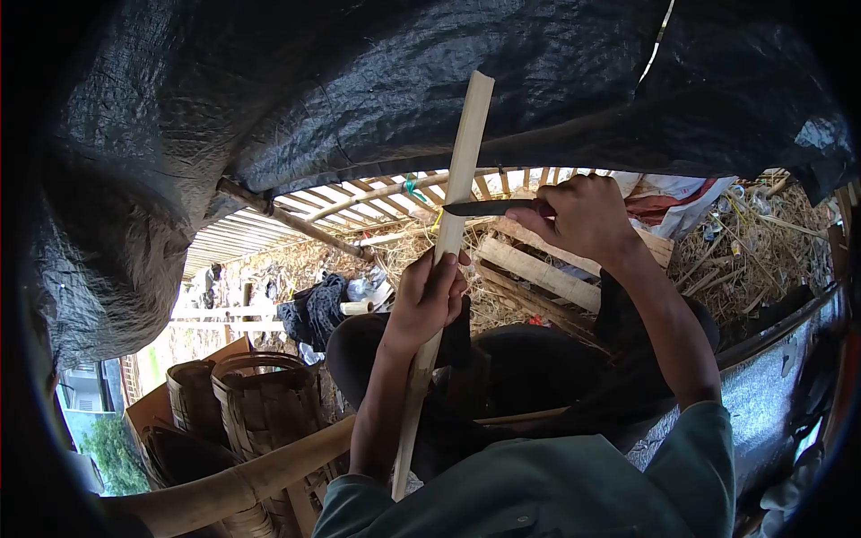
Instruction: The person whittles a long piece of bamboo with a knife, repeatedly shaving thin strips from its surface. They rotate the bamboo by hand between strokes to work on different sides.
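A long, pale split bamboo strip [465,148] runs steeply up through the middle of the head view, its lower end passing along my left forearm. My left hand [429,300] is closed around it below the middle. Above that grip, the dark blade of a knife [480,208] lies across the strip, its tip at the strip's left edge. My right hand [583,215] is closed on the knife's handle, thumb stretched along toward the blade. The fingers hide most of the handle.
Black plastic sheeting [359,99] hangs overhead. Woven bamboo baskets [265,403] stand at lower left behind a thick bamboo pole [242,484]. Wooden slats [538,269] lie on shavings-strewn ground, near a dark bundle of cord or netting [316,309].
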### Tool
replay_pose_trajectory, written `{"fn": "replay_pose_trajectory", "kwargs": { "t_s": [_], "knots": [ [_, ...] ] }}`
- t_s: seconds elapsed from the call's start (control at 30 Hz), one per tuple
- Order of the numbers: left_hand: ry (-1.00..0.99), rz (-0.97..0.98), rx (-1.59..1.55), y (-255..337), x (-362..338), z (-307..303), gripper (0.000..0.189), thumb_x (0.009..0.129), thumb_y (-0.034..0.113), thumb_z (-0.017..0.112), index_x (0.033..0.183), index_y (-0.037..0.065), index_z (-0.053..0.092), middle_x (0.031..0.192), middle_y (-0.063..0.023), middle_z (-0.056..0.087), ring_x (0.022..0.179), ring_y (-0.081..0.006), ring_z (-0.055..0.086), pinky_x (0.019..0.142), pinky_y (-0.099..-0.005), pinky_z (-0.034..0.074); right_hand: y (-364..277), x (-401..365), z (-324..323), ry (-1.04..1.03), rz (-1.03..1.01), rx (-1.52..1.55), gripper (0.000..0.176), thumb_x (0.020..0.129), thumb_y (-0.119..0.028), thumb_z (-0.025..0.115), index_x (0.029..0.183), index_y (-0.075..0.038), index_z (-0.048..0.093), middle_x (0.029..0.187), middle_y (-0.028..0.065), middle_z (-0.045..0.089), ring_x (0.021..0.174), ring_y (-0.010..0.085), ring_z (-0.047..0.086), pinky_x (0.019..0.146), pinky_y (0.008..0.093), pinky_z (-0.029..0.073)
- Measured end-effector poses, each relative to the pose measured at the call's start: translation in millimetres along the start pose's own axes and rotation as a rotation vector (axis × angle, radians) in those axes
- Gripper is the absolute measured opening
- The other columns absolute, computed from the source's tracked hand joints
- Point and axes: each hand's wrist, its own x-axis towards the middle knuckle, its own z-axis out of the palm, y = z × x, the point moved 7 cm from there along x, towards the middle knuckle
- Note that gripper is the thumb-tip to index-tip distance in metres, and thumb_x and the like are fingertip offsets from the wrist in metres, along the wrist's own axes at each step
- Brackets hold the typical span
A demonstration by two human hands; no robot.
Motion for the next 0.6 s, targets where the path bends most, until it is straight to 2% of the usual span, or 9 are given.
{"fn": "replay_pose_trajectory", "kwargs": {
  "t_s": [0.07, 0.3, 0.6],
  "knots": [
    [0.009, 0.022, 0.055, -1.8, 1.4, -2.2, 0.03, 0.101, 0.025, 0.034, 0.102, -0.001, 0.05, 0.062, 0.0007, 0.039, 0.038, -0.0055, 0.038, 0.036, -0.0206, 0.029, -0.4, -0.2, -3.1, 0.007, 0.005, -0.028, 0.053, 0.081, -0.058, 0.059, 0.058, -0.011, 0.066, 0.044, 0.0043, 0.053, 0.041, 0.0195, 0.056, 0.044, 0.0314, 0.046],
    [0.078, 0.012, 0.082, -3.9, 1.4, -6.8, 0.028, 0.1, 0.022, 0.036, 0.1, -0.001, 0.052, 0.063, 0.0004, 0.04, 0.039, -0.0049, 0.038, 0.037, -0.0204, 0.03, -0.3, -5.0, -4.3, 0.031, 0.018, -0.066, 0.051, 0.079, -0.059, 0.061, 0.054, -0.014, 0.064, 0.04, 0.0007, 0.05, 0.035, 0.0162, 0.052, 0.04, 0.0287, 0.044],
    [0.137, 0.037, 0.143, -11.6, 5.3, -10.1, 0.027, 0.1, 0.021, 0.039, 0.106, 0.0, 0.055, 0.06, 0.0022, 0.039, 0.04, -0.003, 0.037, 0.036, -0.0202, 0.029, -12.2, -11.1, 0.8, 0.039, 0.061, -0.091, 0.052, 0.082, -0.057, 0.058, 0.053, -0.013, 0.064, 0.039, 0.0023, 0.05, 0.033, 0.0169, 0.051, 0.037, 0.0289, 0.042]
  ]
}}
